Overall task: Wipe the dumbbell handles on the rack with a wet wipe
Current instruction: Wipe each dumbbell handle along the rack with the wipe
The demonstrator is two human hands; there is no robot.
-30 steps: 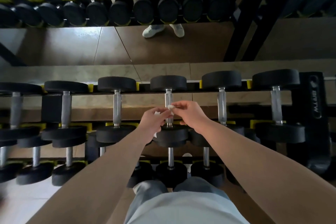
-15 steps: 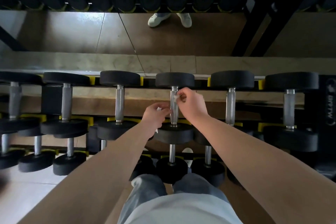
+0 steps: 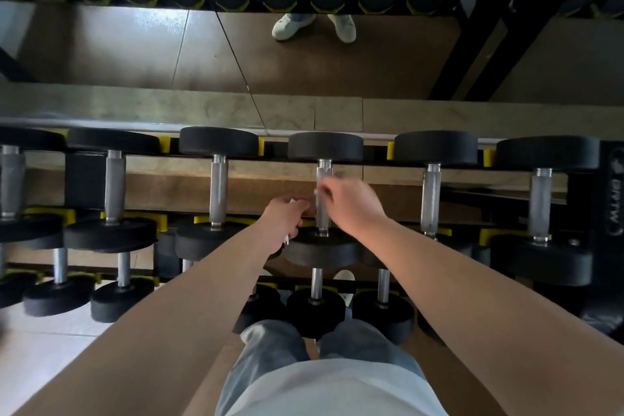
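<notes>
Right grip (image 3: 351,203) pinches wipe (image 3: 318,191) on 12 o'clock handle (image 3: 323,218), left grip (image 3: 287,216) clutching something white (image 3: 287,240); guessing handles (image 3: 430,199) at 3 o'clock are left.

mirror (image 3: 101,44) | white shoes (image 3: 293,25) reflected | grey trousers (image 3: 270,348) | white shirt (image 3: 337,392)

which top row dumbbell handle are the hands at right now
The fourth handle from the left: the right hand is at its upper part and the left hand beside it. No hand is near the others.

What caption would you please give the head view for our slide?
Right hand at a top-row dumbbell handle, left hand beside it gripping white material.
</notes>
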